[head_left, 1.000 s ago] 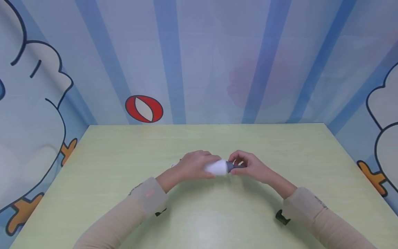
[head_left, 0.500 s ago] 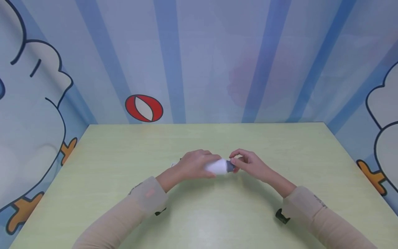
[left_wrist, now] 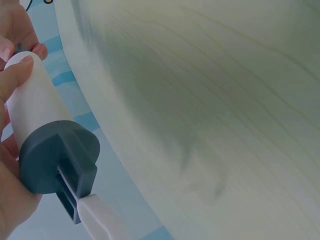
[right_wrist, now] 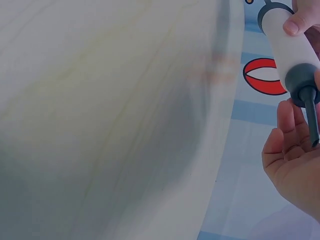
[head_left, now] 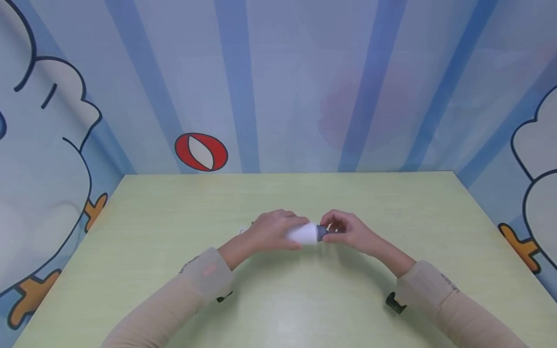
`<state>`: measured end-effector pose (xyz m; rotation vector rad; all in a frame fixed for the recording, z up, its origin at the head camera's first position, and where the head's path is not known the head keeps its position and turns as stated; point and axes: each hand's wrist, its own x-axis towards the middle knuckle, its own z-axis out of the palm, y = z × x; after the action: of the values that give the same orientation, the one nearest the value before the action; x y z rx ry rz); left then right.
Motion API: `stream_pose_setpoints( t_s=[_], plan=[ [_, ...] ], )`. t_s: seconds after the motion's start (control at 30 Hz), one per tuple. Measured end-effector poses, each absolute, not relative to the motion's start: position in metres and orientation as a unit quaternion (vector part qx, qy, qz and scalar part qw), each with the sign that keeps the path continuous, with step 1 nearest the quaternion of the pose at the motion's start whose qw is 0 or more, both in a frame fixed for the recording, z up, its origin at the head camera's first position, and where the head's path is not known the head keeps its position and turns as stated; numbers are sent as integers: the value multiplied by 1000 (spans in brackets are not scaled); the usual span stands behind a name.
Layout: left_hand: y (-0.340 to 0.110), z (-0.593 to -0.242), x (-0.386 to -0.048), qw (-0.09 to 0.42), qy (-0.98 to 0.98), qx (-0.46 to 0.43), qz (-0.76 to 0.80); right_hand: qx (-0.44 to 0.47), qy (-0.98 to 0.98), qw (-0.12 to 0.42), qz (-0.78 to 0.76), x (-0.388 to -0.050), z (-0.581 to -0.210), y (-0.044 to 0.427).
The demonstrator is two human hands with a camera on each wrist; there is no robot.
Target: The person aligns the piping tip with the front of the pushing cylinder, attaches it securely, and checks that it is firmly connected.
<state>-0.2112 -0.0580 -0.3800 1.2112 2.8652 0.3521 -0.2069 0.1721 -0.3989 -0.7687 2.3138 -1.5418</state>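
Note:
A white cylinder (head_left: pixel 303 234) with dark grey ends is held level above the table. My left hand (head_left: pixel 276 231) grips its white barrel from above, the thumb along the side. The left wrist view shows a grey end cap (left_wrist: pixel 45 155) with a slotted bracket and a pale lever (left_wrist: pixel 97 215) below it. At the other end, my right hand (head_left: pixel 348 233) pinches the grey nozzle cap (right_wrist: pixel 301 80) between thumb and fingers. From that cap a thin dark nozzle (right_wrist: pixel 312 120) sticks out over the right palm. Part of the barrel is hidden by the left hand.
The pale yellow-green table (head_left: pixel 278 299) stretches beneath both hands. Behind it rises a blue striped backdrop (head_left: pixel 296 96) with a printed red-and-white ball (head_left: pixel 201 152). Printed side panels border the table left and right.
Half a second ago my right thumb lay higher across the grey cap; now it is back lower, with the fingers above, as one second ago. The left hand and cylinder stay in place.

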Motion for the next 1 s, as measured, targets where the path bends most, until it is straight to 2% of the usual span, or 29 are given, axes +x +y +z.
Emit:
stream_pose_setpoints(
  t_s=[0.33,0.63,1.0],
  plan=[
    [-58,-379,-209,-13,911,400,100,-256,775,169,-552,-208,-399,173],
    [-60,-380,-210,-10,913,393,111,-254,796,143,-531,-207,-397,173],
    [-60,-382,-211,-13,909,401,110,-266,781,169,-539,-207,-397,173]
  ],
)
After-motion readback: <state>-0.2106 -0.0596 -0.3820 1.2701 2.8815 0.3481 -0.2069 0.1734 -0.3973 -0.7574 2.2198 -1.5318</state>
